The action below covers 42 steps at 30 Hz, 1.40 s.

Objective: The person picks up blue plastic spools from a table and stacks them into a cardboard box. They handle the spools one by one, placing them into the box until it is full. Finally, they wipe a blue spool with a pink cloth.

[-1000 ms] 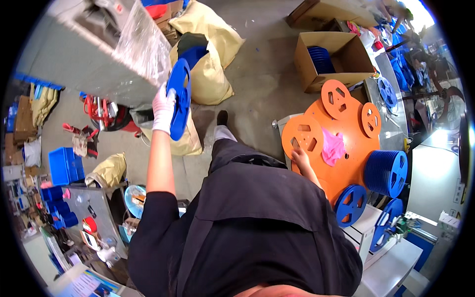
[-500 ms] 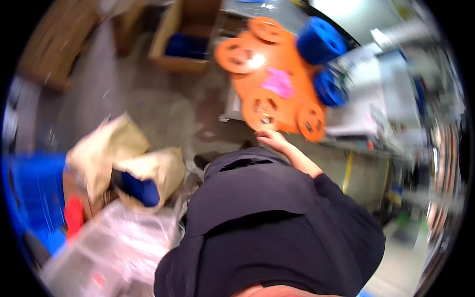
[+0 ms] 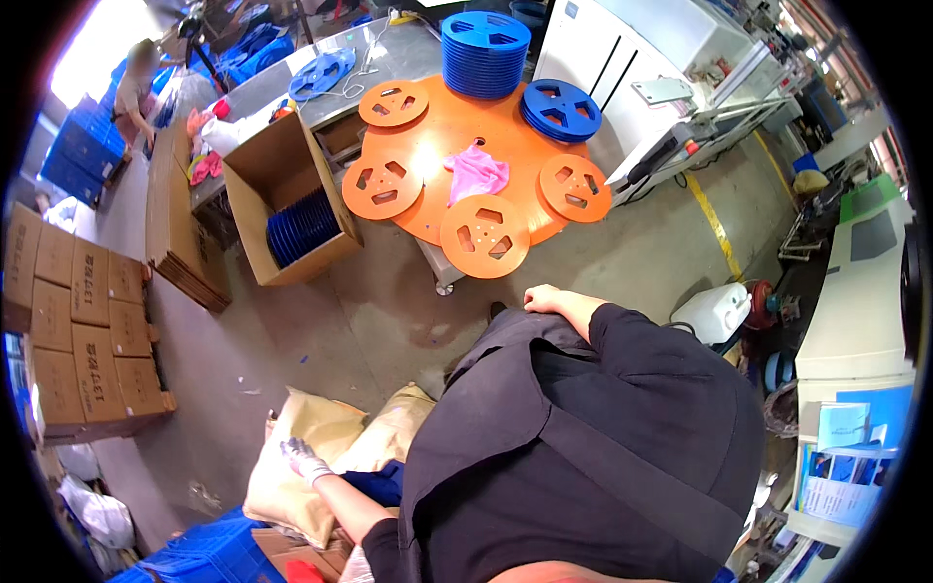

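My left hand (image 3: 305, 459), in a pale glove, reaches over a tan sack (image 3: 309, 428) at the lower left. Its fingers look stretched out, and I see nothing in them. A second tan sack (image 3: 394, 428) leans beside the first, with dark blue material by its lower end. My bare right hand (image 3: 544, 298) hangs in front of my dark apron, fingers curled in, with no object showing. Ahead of it, an orange round table (image 3: 437, 219) carries several orange slotted discs (image 3: 485, 236), a pink cloth (image 3: 476, 175), a tall blue reel stack (image 3: 485, 63) and a lower blue stack (image 3: 561, 110).
An open carton (image 3: 255, 199) with blue reels stands left of the table, beside flattened cardboard (image 3: 175, 219). Stacked boxes (image 3: 92, 330) are at far left. Another person (image 3: 134, 97) stands far back. White machines (image 3: 603, 68) and a white jug (image 3: 714, 313) lie right.
The view has turned, so the table sits farther off and the boxes at far left show. My left hand has come into view over the sacks. My right hand is farther from the discs.
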Motion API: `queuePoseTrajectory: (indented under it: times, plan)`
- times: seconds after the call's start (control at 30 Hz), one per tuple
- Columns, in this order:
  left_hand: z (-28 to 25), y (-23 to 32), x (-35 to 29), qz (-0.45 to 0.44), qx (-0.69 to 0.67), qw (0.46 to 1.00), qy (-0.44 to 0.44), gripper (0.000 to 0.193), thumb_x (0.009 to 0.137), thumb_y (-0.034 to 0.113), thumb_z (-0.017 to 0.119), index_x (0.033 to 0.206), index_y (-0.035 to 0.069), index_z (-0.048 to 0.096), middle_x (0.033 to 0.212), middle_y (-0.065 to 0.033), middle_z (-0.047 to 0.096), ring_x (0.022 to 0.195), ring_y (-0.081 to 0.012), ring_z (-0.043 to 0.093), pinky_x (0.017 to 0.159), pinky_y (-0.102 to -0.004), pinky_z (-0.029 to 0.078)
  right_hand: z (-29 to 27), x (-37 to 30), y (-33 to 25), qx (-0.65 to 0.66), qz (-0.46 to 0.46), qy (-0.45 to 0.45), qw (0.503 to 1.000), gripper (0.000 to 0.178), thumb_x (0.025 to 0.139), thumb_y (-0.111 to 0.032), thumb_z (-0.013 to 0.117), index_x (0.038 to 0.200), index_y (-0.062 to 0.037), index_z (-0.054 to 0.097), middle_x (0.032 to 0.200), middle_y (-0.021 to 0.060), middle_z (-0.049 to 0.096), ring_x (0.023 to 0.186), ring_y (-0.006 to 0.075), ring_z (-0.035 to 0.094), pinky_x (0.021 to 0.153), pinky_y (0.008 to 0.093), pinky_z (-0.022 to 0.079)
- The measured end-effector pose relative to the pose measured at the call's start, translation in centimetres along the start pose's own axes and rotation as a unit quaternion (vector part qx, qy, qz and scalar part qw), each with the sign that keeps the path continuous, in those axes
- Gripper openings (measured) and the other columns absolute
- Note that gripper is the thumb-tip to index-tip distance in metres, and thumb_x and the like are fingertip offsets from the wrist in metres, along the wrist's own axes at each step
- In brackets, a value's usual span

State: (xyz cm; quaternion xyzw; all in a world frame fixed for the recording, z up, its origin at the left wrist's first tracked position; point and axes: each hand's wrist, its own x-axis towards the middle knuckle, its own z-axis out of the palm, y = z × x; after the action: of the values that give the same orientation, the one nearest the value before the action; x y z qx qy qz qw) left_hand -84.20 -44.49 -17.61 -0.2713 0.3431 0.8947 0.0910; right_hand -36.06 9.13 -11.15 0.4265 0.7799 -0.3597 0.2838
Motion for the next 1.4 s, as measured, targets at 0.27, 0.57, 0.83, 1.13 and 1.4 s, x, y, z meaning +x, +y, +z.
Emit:
queuePoseTrajectory:
  times: [0.27, 0.57, 0.83, 1.13, 1.4]
  plan:
    - [-5.5, -12.3, -8.2, -0.176, 0.312, 0.932, 0.046, 0.009, 0.09, 0.025, 0.05, 0.086, 0.018, 0.054, 0.083, -0.0009, 0.052, 0.076, -0.0142, 0.051, 0.061, -0.0277, 0.036, -2.9, 3.0, -3.9, -0.022, -0.09, -0.016, 0.996, 0.034, 0.081, -0.03, 0.062, 0.108, -0.0106, 0.063, 0.106, 0.0112, 0.067, 0.102, 0.0281, 0.062, 0.088, 0.0396, 0.048]
    - [-4.8, -8.0, -10.7, -0.22, 0.441, 0.857, 0.15, 0.035, 0.091, 0.038, 0.047, 0.112, 0.01, 0.047, 0.11, -0.0081, 0.05, 0.1, -0.0234, 0.049, 0.08, -0.0359, 0.039, -8.7, 9.2, -3.2, 0.015, -0.105, 0.02, 0.994, 0.034, 0.081, -0.029, 0.062, 0.11, -0.0098, 0.063, 0.107, 0.0121, 0.067, 0.101, 0.028, 0.062, 0.086, 0.0378, 0.048]
    - [2.3, -18.5, -4.2, -0.249, 0.427, 0.869, 0.038, 0.064, 0.092, 0.05, 0.044, 0.136, 0.004, 0.04, 0.134, -0.0145, 0.048, 0.121, -0.0316, 0.048, 0.097, -0.0431, 0.042, -12.4, 14.2, 2.8, 0.136, -0.099, 0.088, 0.982, 0.032, 0.081, -0.029, 0.064, 0.106, -0.0091, 0.065, 0.103, 0.0121, 0.068, 0.098, 0.0256, 0.064, 0.086, 0.036, 0.049]
    - [26.3, -36.9, -12.5, -0.027, 0.831, 0.365, -0.42, 0.046, 0.091, 0.03, 0.052, 0.128, 0.004, 0.052, 0.127, -0.02, 0.055, 0.121, -0.0337, 0.05, 0.104, -0.0377, 0.038, -16.3, 17.5, 7.6, 0.522, 0.14, 0.023, 0.841, 0.022, 0.092, -0.028, 0.059, 0.103, -0.0087, 0.058, 0.079, 0.0011, 0.058, 0.063, 0.0124, 0.054, 0.053, 0.0248, 0.044]
    - [34.1, -38.0, -1.3, -0.121, 0.819, 0.321, -0.461, 0.053, 0.09, 0.036, 0.058, 0.129, 0.001, 0.051, 0.127, -0.0213, 0.055, 0.12, -0.0342, 0.051, 0.1, -0.0372, 0.041, -46.7, 31.6, -8.9, 0.5, -0.114, 0.189, 0.837, 0.042, 0.087, -0.034, 0.066, 0.115, -0.003, 0.06, 0.101, 0.0066, 0.064, 0.089, 0.0133, 0.058, 0.077, 0.0282, 0.048]
